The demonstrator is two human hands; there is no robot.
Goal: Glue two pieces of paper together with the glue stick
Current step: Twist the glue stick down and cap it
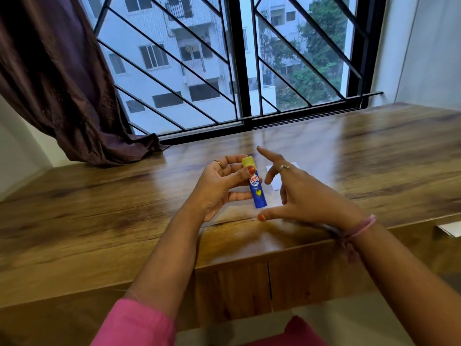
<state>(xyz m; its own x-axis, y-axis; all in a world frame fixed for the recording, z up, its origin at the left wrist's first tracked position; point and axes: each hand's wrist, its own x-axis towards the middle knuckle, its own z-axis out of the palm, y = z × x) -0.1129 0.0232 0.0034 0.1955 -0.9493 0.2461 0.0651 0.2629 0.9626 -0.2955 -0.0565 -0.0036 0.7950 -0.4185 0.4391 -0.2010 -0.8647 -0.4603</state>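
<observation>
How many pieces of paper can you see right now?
2. One white paper lies on the table, mostly hidden behind the right hand; a second sheet may be under it. Another paper sits at the far right edge.

— We're looking at a glue stick (257,189) showing a blue body, a yellow cap, red and white lettering and a yellow heart.

— And we're seeing orange-red polish glowing on the nails of the left hand (219,187) and right hand (304,196).

— White paper (275,181) is lying on the wooden desk (99,208), which is showing brown streaked grain.

— We're noticing a pink sleeve (139,325), a pink wristband (361,227), a dark purple curtain (55,78) and black diagonal window bars (174,58).
</observation>
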